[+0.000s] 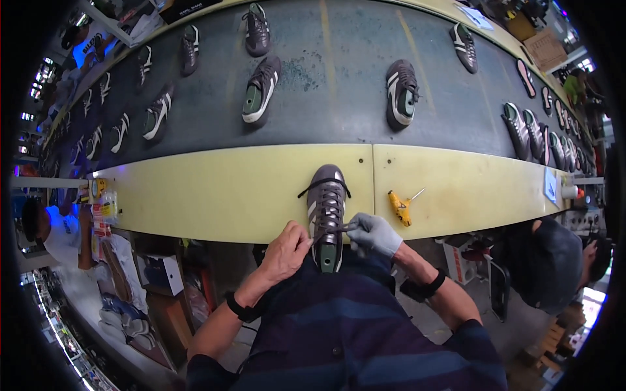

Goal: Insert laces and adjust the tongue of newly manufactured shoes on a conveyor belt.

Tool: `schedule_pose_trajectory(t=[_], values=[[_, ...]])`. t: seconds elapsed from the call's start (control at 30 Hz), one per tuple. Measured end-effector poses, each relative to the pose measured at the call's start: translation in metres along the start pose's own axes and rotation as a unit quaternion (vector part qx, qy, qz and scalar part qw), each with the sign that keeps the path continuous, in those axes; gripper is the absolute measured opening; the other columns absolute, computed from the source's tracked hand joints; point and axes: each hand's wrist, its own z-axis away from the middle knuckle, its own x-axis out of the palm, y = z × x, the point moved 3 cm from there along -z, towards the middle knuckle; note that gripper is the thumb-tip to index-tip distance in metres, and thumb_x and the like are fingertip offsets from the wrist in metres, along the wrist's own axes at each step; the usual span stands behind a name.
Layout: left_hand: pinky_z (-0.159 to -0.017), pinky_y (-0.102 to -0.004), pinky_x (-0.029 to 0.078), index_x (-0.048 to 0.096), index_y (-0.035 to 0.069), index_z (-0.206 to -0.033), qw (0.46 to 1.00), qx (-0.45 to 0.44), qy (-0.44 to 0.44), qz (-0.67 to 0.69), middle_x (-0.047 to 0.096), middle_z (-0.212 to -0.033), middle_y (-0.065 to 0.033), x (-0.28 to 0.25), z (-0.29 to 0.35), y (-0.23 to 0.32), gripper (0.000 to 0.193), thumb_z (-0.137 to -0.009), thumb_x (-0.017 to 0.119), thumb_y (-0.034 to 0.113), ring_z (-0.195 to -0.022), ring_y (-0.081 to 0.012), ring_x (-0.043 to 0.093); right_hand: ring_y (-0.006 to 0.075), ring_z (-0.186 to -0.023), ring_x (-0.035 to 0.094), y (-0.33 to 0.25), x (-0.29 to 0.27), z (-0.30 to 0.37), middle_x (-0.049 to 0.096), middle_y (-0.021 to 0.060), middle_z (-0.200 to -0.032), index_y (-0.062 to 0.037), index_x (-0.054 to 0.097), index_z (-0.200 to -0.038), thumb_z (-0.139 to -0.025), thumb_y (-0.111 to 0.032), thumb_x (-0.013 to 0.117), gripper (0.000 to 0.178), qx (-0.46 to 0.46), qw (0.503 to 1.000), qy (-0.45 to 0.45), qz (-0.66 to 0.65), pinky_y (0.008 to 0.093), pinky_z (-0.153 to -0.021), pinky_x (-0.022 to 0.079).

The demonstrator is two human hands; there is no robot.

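Observation:
A dark grey sneaker [327,195] with white side stripes lies on the pale yellow bench edge, its toe pointing away from me and its green-lined heel end over the near edge, against my body. Another lace is looped across its toe. At the shoe's ankle opening, my bare left hand [287,251] pinches a shoelace on the left side. Opposite it, my right hand [375,235], in a light grey glove, has its fingers closed on the dark shoelace [340,229]. To the right rests a yellow-handled tool [400,208] with a thin metal shaft.
Beyond the yellow ledge [228,186] runs a dark conveyor belt [326,111] carrying several similar sneakers [402,94]. A person in a dark cap [544,264] is close on the right; another person [62,228] is at the left. Tape rolls [98,189] sit at the ledge's left end.

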Motion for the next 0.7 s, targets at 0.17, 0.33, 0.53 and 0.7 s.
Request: schedule_pose_trajectory(t=[0.17, 0.33, 0.53, 0.7], values=[[-0.094, -0.0403, 0.054, 0.047, -0.004, -0.133, 0.993, -0.116, -0.037, 0.000, 0.059, -0.122, -0.0233, 0.025, 0.009, -0.001, 0.070, -0.090, 0.077, 0.043, -0.109, -0.0357, 0.067, 0.0136, -0.056, 0.066, 0.005, -0.008, 0.000, 0.070, 0.0073, -0.079, 0.0011, 0.061, -0.114, -0.100, -0.014, 0.064, 0.020, -0.020, 0.996, 0.072, -0.048, 0.0261, -0.052, 0.052], [-0.106, -0.0503, 0.052, 0.020, -0.014, -0.150, 0.985, -0.154, -0.022, -0.071, 0.043, -0.139, -0.0409, 0.062, 0.012, 0.013, 0.106, -0.084, 0.078, 0.044, -0.125, -0.0534, 0.058, 0.0119, -0.059, 0.065, -0.002, -0.008, -0.014, 0.070, 0.0079, -0.080, 0.0019, 0.063, -0.111, -0.100, -0.012, 0.063, 0.018, -0.060, 0.990, 0.127, -0.022, 0.0252, -0.053, 0.052], [-0.102, -0.0419, 0.049, 0.045, -0.008, -0.139, 0.995, -0.061, -0.042, 0.063, 0.059, -0.124, -0.0282, -0.012, 0.028, 0.018, 0.074, -0.079, 0.072, 0.026, -0.116, -0.0400, 0.063, 0.0112, -0.064, 0.065, -0.069, 0.014, -0.046, 0.069, 0.0058, -0.081, 0.0006, 0.064, -0.112, -0.100, -0.012, 0.063, 0.017, -0.140, 0.984, 0.109, 0.023, 0.0258, -0.057, 0.052], [-0.111, -0.0349, 0.041, 0.044, -0.003, -0.152, 0.901, -0.165, -0.091, 0.390, 0.059, -0.140, -0.0126, -0.044, 0.073, 0.003, 0.073, -0.087, 0.068, 0.021, -0.125, -0.0209, 0.057, 0.0117, -0.072, 0.066, -0.137, 0.057, -0.116, 0.069, 0.0079, -0.088, 0.0016, 0.063, -0.109, -0.099, -0.017, 0.066, 0.021, -0.138, 0.985, 0.080, 0.073, 0.0271, -0.065, 0.054]])
